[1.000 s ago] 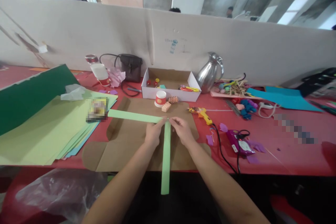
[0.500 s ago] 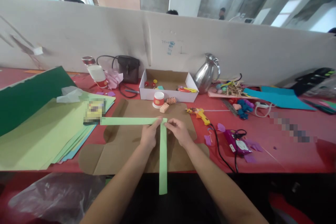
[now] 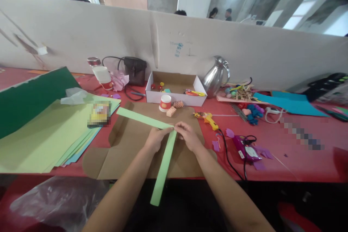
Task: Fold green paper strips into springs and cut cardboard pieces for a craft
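In the head view, the left hand and right hand pinch the green strips where their ends meet, above brown cardboard on the worktop. Both strips have swung clockwise together, so their corner seems to hold.

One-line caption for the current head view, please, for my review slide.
Left hand and right hand pinch the corner where two lengths of green strip meet, above brown cardboard.
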A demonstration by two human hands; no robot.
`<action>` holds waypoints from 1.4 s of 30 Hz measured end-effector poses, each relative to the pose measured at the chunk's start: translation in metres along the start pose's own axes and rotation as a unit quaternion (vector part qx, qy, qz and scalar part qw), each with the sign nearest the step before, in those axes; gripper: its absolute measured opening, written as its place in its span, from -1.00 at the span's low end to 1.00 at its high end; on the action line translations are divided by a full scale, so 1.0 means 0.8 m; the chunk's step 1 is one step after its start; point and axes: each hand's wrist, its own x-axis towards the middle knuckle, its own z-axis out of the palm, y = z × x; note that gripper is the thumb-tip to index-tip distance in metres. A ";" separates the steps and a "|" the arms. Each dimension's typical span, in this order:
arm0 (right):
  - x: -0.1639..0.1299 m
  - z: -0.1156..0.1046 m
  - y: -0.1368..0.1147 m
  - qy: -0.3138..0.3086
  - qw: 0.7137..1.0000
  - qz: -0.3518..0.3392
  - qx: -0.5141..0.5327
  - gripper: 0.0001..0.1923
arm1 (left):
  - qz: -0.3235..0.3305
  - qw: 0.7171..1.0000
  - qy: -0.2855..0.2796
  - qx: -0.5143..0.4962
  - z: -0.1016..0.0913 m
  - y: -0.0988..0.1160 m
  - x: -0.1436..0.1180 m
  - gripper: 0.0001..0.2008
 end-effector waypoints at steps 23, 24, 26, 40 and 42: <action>-0.004 0.010 0.002 0.023 0.995 -0.094 0.036 -0.76 | 0.117 0.990 0.080 0.013 -0.003 -0.001 0.005 -0.70; -0.003 0.010 0.002 0.025 0.995 -0.094 0.035 -0.77 | 0.114 0.991 0.066 0.014 -0.003 0.000 0.004 -0.70; -0.003 0.010 0.002 0.026 0.995 -0.092 0.032 -0.77 | 0.111 0.992 0.048 0.017 -0.001 0.000 0.003 -0.68; -0.001 0.010 0.000 0.022 0.996 -0.074 0.045 -0.76 | 0.095 0.995 0.036 0.011 -0.002 0.000 0.004 -0.63; -0.001 0.010 0.000 0.023 0.996 -0.073 0.046 -0.77 | 0.097 0.995 0.025 0.014 -0.001 0.000 0.005 -0.65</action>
